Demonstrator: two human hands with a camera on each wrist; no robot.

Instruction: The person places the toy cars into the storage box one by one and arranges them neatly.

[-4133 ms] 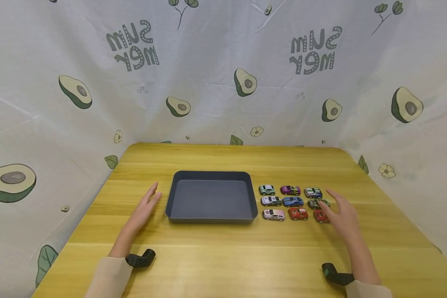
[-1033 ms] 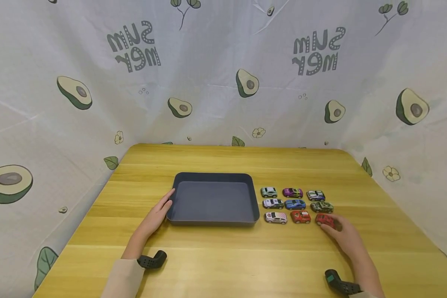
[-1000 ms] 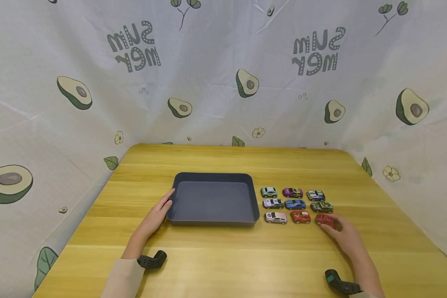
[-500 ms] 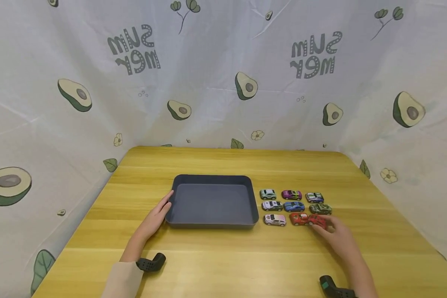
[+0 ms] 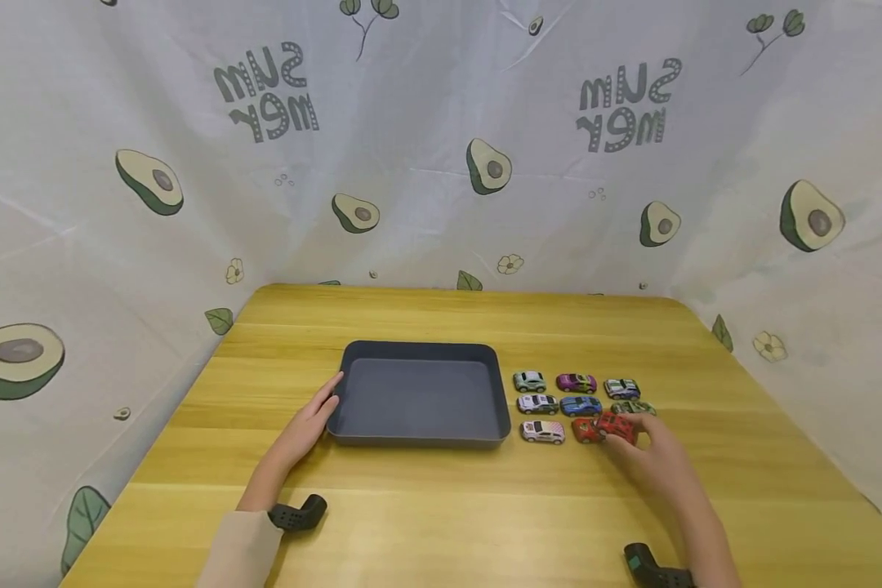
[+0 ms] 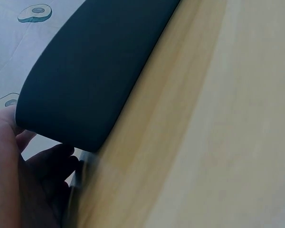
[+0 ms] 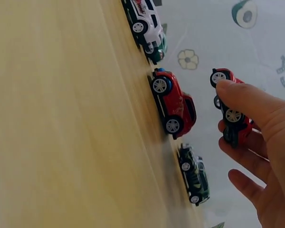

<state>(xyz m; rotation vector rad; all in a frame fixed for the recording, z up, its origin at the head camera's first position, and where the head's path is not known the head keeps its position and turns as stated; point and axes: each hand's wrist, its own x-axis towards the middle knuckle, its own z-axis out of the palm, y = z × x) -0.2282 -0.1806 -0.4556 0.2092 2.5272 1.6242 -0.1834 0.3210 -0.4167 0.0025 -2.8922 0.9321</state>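
My right hand (image 5: 661,461) pinches a red toy car (image 5: 616,426) between thumb and fingertips. In the right wrist view that red toy car (image 7: 232,114) is raised off the table and tilted, its wheels facing the camera. In the head view it partly covers another red toy car (image 5: 585,430) standing on the table. My left hand (image 5: 301,433) touches the left side of a dark grey rectangular tray (image 5: 419,442), fingers fairly straight along its wall. The left wrist view shows the tray (image 6: 85,76) close up with the thumb at its edge; the other fingers are in shadow.
Right of the tray stand several more toy cars in rows: a white-pink one (image 5: 542,432), a blue one (image 5: 581,406), a purple one (image 5: 576,383) and a camouflage one (image 5: 632,407) partly behind the right hand. A printed curtain (image 5: 412,163) surrounds the wooden table (image 5: 441,523).
My right hand has taken hold of the rightmost red car, moved it left and lifted it in front of the other red car. My left hand earlier moved right to the tray and stays there.
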